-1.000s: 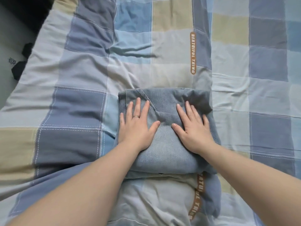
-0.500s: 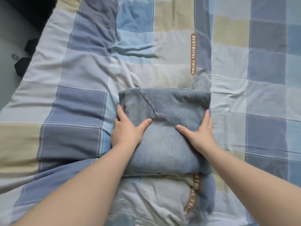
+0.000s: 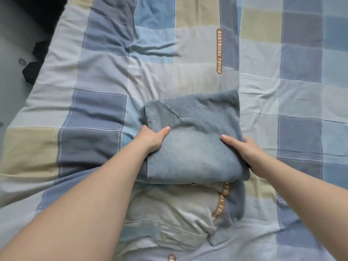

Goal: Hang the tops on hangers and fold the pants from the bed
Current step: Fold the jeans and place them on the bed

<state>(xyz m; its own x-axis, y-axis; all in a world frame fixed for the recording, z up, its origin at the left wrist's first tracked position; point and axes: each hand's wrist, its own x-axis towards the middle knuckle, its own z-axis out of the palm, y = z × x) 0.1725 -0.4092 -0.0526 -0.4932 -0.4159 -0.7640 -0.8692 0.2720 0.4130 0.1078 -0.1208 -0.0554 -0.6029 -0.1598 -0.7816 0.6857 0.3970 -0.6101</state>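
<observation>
A pair of light blue jeans [image 3: 195, 140], folded into a thick rectangle, sits in the middle of the checked bed cover [image 3: 169, 76]. My left hand [image 3: 150, 138] grips the bundle's left edge, thumb on top and fingers hidden underneath. My right hand [image 3: 246, 149] grips the right edge the same way, thumb on the denim. The near edge of the bundle looks slightly raised off the cover. No tops or hangers are in view.
The quilt is bunched into a rumpled fold [image 3: 180, 223] just in front of the jeans. The bed's left edge runs diagonally at the upper left, with grey floor [image 3: 13, 91] and dark objects [image 3: 32, 70] beside it.
Both hands slid from lying flat on top of the jeans to their left and right sides, and now clasp the bundle with fingers tucked under it.
</observation>
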